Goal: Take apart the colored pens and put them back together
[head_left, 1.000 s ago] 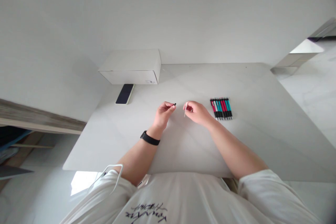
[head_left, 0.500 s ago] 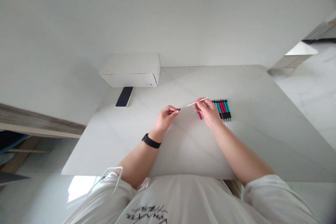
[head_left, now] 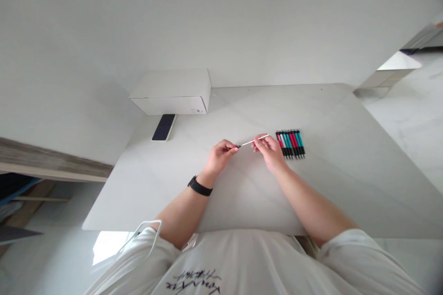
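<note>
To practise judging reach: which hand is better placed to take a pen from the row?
Probably the right hand: it is nearer the row of pens, though holding a thin white rod; the left hand is farther.

The left forearm (head_left: 183, 207) and right forearm (head_left: 309, 203) angle inward from the body, bringing the left hand (head_left: 219, 156) and right hand (head_left: 269, 153) near each other. Both hands are raised, fingers curled into pinches, fingertips facing across a small gap.
</note>
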`<state>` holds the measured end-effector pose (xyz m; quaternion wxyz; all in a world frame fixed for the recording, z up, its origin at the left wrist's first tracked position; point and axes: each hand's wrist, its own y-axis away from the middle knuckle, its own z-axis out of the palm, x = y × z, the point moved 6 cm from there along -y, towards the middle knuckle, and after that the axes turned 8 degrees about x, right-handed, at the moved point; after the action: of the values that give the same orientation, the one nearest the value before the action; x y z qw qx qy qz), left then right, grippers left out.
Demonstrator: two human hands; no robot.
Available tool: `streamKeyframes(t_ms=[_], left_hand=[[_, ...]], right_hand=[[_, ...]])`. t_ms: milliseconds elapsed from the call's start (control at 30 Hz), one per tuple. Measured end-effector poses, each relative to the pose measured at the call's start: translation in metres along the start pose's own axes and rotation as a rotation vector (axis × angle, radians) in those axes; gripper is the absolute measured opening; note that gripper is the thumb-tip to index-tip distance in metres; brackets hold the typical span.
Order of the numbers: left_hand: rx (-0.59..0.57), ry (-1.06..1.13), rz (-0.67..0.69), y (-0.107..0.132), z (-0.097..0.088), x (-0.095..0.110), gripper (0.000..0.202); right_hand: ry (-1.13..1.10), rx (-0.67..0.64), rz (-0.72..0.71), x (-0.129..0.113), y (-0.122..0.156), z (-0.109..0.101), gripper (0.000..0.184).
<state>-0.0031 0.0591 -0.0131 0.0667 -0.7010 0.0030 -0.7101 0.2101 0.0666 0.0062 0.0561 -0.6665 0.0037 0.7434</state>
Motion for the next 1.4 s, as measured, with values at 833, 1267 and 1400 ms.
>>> streamKeyframes(t_ms=[833,1267,1400], left_hand=[[-0.019,-0.025,0.021,0.000,0.002,-0.004,0.032],[-0.051,-0.136,0.019,0.002,0.003,-0.002,0.034],[-0.051,-0.183,0.032,0.001,0.001,0.000,0.034]], right_hand=[[0.183,-0.068,-0.088,-0.002,0.006,0.003,0.041],[0.401,-0.059,-0.373,-0.025,0.001,-0.004,0.026],[0.446,-0.101,-0.395,-0.028,0.002,-0.001,0.022]])
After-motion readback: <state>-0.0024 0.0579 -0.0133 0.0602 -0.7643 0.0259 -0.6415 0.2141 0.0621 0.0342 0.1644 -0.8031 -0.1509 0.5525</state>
